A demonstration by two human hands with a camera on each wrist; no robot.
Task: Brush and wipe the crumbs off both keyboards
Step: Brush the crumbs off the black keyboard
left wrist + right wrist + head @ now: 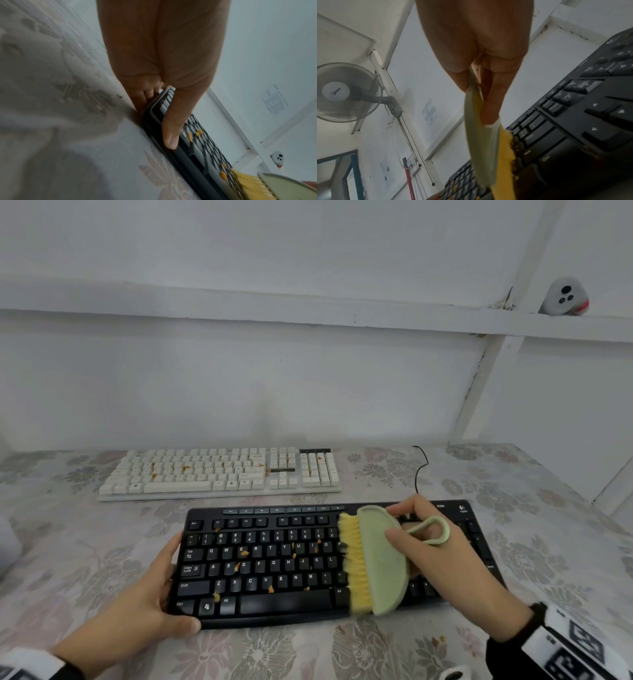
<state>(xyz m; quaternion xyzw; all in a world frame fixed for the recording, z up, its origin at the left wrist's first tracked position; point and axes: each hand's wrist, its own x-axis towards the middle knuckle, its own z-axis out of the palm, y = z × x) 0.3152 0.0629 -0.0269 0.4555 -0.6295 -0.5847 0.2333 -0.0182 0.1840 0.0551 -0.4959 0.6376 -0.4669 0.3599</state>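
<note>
A black keyboard (pixel 274 563) lies near me on the flowered tablecloth, with orange crumbs (pixel 237 567) scattered over its letter keys. My left hand (pixel 150 601) grips its left end, thumb (pixel 171 129) on the front corner, fingers along the side. My right hand (pixel 431 549) holds a pale green brush (pixel 380 559) with yellow bristles (pixel 356 563), which press on the keys right of the letter block. In the right wrist view the brush (pixel 481 135) is pinched between thumb and fingers. A white keyboard (pixel 222 472) with crumbs lies farther back.
A black cable (pixel 422 467) runs from behind the black keyboard toward the wall. A few crumbs (pixel 438 640) lie on the cloth in front of the keyboard. A white and red device (pixel 565 297) sits on the wall ledge. A white object (pixel 8 542) shows at the left edge.
</note>
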